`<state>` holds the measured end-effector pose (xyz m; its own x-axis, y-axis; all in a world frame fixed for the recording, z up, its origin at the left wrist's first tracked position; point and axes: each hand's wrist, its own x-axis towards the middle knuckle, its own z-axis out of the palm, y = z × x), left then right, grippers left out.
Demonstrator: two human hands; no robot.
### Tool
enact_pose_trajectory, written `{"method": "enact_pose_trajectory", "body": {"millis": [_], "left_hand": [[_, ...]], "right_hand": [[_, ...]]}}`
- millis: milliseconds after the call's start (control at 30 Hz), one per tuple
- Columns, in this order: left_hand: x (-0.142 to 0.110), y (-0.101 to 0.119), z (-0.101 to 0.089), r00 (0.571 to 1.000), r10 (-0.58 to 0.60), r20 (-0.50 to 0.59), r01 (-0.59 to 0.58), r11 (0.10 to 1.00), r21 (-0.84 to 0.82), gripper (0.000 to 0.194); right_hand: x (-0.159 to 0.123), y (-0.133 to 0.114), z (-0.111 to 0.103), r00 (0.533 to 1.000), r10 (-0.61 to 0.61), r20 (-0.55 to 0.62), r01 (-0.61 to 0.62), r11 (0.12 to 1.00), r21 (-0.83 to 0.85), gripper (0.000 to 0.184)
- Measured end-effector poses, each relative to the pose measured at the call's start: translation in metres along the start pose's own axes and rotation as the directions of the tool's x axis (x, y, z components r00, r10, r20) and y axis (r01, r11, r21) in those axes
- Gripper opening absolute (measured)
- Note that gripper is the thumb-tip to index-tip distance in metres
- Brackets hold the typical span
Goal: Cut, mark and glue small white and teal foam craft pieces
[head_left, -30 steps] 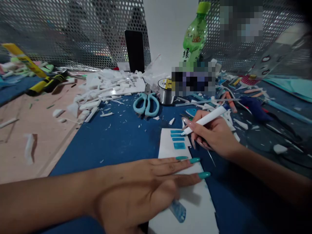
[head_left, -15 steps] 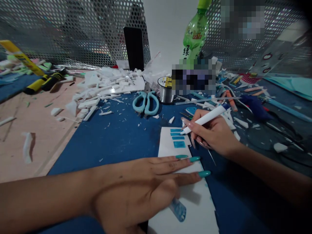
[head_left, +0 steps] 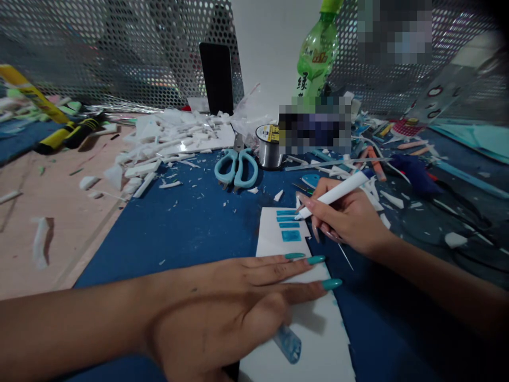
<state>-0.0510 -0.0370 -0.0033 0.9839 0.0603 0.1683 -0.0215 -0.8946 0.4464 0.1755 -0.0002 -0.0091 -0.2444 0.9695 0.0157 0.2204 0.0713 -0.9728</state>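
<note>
A white strip of card or foam board lies before me, with several blue-filled rectangles near its far end. Across its middle rests my left hand, fingers stretched out and pressing it flat. A glossy bluish piece shows at the left thumb; whether it is a long thumbnail or something separate, I cannot tell. My right hand is closed around a white marker pen, whose tip touches the strip beside the upper blue bars.
Blue-handled scissors and a spool of thread lie beyond the strip. White foam scraps are heaped behind. A green bottle and a dark phone stand at the back. Yellow-black tools lie left.
The view has shifted very slightly. Both hands keep nearly the same positions, and the pen tip stays by the upper blue bars.
</note>
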Motion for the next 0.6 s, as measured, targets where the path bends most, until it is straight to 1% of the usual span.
{"method": "enact_pose_trajectory", "body": {"millis": [300,433,600], "left_hand": [[0.0015,-0.0015,-0.0029,0.999,-0.011,0.045,0.011,1.000,0.000,0.075],[0.0015,-0.0009,-0.0033,0.999,0.000,0.047,0.000,1.000,-0.007,0.079],[0.0012,-0.0004,-0.0015,1.000,-0.014,0.009,0.014,1.000,-0.017,0.086]], "right_hand": [[-0.0009,0.0020,-0.0010,1.000,0.012,-0.012,-0.012,1.000,0.008,0.028],[-0.0010,0.0017,-0.0013,1.000,0.013,-0.012,-0.013,1.000,0.015,0.028],[-0.0013,0.0008,-0.0012,1.000,0.000,-0.025,0.000,1.000,0.001,0.030]]}}
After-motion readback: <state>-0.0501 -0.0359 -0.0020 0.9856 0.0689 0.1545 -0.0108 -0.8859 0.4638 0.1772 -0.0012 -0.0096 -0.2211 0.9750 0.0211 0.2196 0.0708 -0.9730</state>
